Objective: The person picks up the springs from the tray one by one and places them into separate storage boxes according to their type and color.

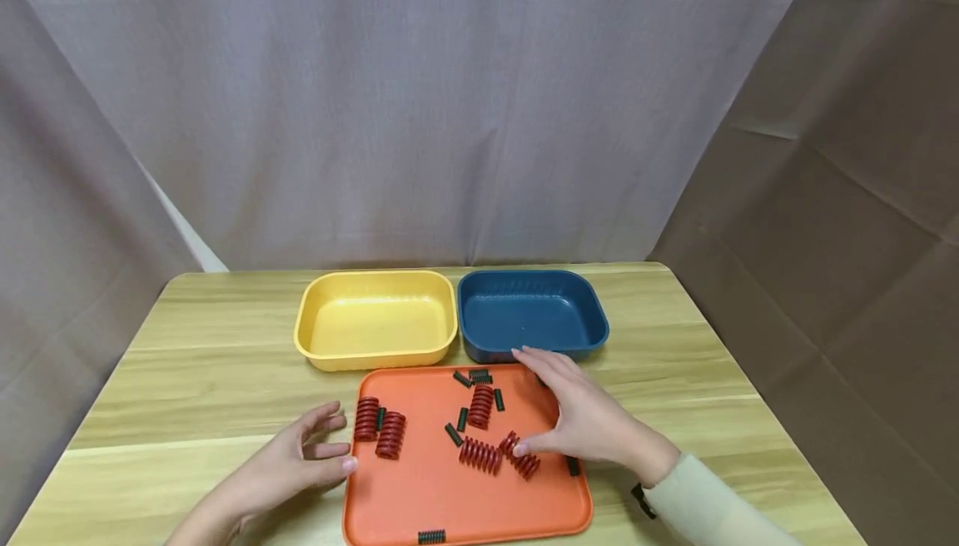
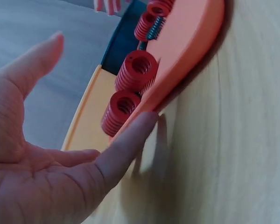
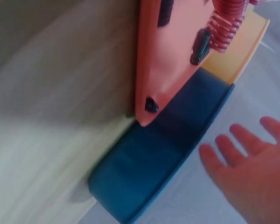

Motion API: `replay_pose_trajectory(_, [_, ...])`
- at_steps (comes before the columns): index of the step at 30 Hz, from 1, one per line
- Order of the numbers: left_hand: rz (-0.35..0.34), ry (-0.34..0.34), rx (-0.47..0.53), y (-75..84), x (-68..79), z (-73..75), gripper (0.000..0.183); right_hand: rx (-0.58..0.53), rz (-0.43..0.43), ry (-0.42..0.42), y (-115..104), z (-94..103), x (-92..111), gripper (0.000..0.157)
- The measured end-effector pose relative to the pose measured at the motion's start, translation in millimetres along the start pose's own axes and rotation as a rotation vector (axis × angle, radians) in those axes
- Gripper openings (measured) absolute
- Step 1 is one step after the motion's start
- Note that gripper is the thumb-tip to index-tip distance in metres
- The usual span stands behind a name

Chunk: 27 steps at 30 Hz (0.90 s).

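An orange tray [image 1: 404,496] holds several thick red coil springs and several small dark green springs. My left hand [image 1: 288,459] is beside the tray's left edge with its fingers spread, and in the left wrist view one fingertip comes right up to the rim. Nearest to it are two red springs [image 1: 390,435] with a small green spring [image 1: 380,418] between them. Over the tray's right side reaches my right hand [image 1: 592,417], fingers extended. Its thumb overlaps a tilted red spring [image 1: 524,464] in the head view, and it partly hides the tray's far right corner.
Behind the tray stand a yellow bin [image 1: 377,360] and a blue bin [image 1: 534,278], side by side. One green spring [image 1: 431,537] lies by the near rim. A grey curtain [image 1: 375,113] hangs behind the wooden table [image 1: 195,363].
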<state>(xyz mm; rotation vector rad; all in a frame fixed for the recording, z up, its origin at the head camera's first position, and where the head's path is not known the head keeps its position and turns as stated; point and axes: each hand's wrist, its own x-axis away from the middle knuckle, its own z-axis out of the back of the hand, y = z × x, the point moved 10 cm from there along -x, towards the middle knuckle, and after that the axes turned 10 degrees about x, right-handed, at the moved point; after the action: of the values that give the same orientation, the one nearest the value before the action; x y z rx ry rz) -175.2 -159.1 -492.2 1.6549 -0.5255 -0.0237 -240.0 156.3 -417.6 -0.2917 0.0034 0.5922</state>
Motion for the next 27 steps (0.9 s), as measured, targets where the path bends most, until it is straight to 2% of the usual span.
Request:
replay_pose_trajectory(3, [0.047,-0.034,0.098,-10.2,-0.4,-3.6,0.086,-0.129,-0.001,-0.083,-3,-11.4,4,0.108])
replay_pose_trajectory(7, [0.041,-0.030,0.076,-14.2,-0.8,-3.6,0.084,-0.218,0.010,-0.178,-5,-25.3,11,0.103])
replay_pose_trajectory(13, [-0.001,-0.021,0.013,-14.9,-1.6,-5.4,0.080,-0.199,0.069,-0.242,-10,-39.2,17,0.101])
replay_pose_trajectory(21, [-0.053,0.069,-0.118,-15.1,-2.5,0.9,0.073,-0.166,0.079,-0.300,-10,-49.5,21,0.096])
replay_pose_trajectory(27, [-0.057,0.109,-0.154,-14.9,-1.7,2.6,0.073,-0.139,0.124,-0.304,-12,-53.4,22,0.075])
